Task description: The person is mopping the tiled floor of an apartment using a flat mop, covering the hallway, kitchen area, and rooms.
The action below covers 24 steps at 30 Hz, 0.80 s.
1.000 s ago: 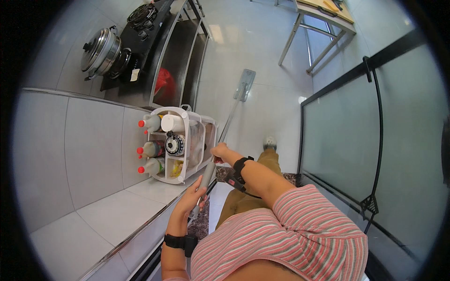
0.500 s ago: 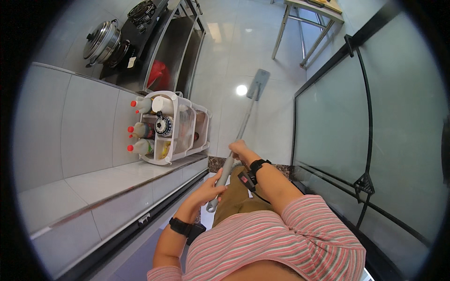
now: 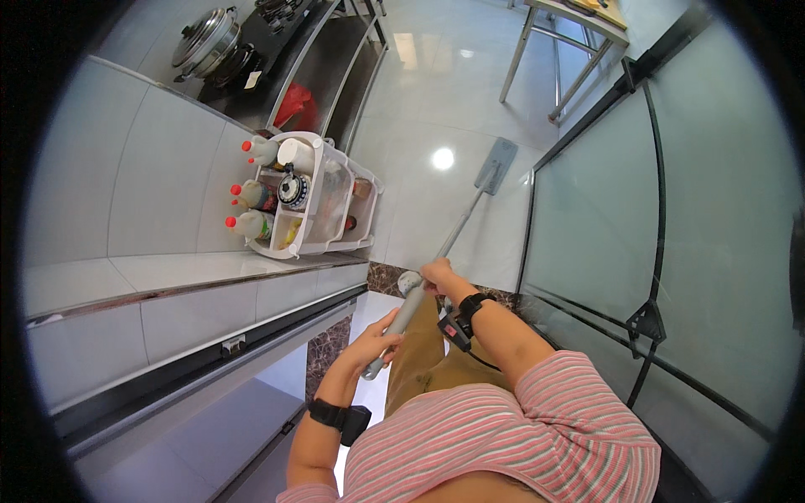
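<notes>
Kitchen, clearly: lidded steel pot [image 3: 206,44] up on black cooktop [image 3: 267,55], second burner [image 3: 281,8] just beyond, metal shelves [image 3: 325,69] underneath. And here, white plastic rack [image 3: 317,180], red-capped bottles [image 3: 253,225] lined up! Tiled wall [image 3: 163,172], glossy tiled floor [image 3: 419,96]. Home or business? Can't call it.

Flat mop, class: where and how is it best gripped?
Probably by the thick handle, from the near side, since it's rounded and slopes up that way from the flat head on the floor. The left hand holds near its end, the right hand farther along.
</notes>
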### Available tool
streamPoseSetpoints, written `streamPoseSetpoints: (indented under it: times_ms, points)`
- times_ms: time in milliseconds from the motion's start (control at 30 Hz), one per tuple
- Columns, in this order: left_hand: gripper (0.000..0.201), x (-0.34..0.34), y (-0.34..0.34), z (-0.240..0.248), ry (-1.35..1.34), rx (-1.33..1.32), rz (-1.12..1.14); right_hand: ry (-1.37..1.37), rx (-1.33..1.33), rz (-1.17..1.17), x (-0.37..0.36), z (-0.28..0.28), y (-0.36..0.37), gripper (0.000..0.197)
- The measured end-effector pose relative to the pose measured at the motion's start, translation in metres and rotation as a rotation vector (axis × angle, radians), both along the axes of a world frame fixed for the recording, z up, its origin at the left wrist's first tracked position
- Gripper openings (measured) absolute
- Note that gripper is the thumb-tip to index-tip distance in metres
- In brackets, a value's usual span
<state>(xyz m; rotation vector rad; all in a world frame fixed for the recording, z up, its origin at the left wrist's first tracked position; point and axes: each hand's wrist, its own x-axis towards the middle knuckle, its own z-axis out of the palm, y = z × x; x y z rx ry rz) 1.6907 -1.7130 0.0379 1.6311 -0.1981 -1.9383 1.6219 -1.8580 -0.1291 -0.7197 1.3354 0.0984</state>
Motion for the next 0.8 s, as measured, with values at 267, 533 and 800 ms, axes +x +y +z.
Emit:
streamPoseSetpoints:
  times_ms: [267, 533, 800]
  points:
    - [0.068, 0.007, 0.059, 0.006, -0.055, 0.033, 0.185, -0.045, -0.098, 0.314, 0.049, 0.001, 0.046, 0.012]
    - [0.059, 0.019, 0.115, 0.001, 0.169, 0.003, 0.446, -0.135, -0.137, 0.548, 0.069, 0.002, 0.086, 0.015]
    - [0.057, 0.031, 0.197, -0.007, 0.234, 0.025, 0.403, -0.052, -0.181, 0.302, 0.070, -0.020, 0.181, 0.009]
